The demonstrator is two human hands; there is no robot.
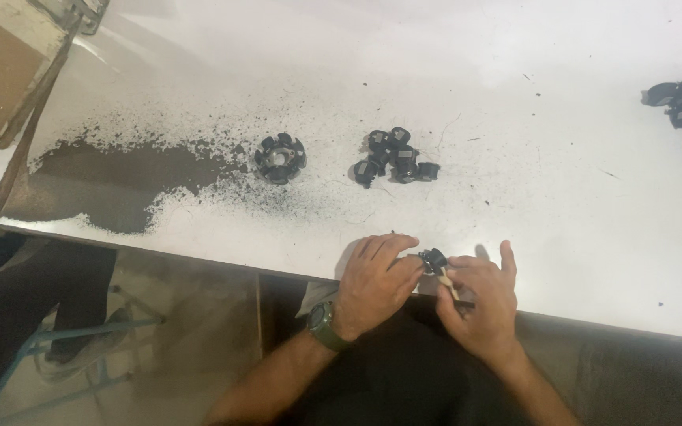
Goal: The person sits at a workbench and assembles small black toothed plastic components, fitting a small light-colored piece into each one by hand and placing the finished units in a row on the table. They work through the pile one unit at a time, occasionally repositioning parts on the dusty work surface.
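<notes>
At table edge, both hands' fingers pinch one black part (433,259); one ring (280,158), roughly seven loose pieces (395,156) beyond.

2 hands work at the table (562,237) edge: the left hand (372,282) and right hand (479,304) pinch 1 small black part (434,258) between them, with 1 pale stick (447,280) under it. Just beyond the grip lies 1 pile of about 6 black parts (395,156). Left of that pile sits 1 round black ring (280,158). The left wrist bears 1 watch (324,322).
</notes>
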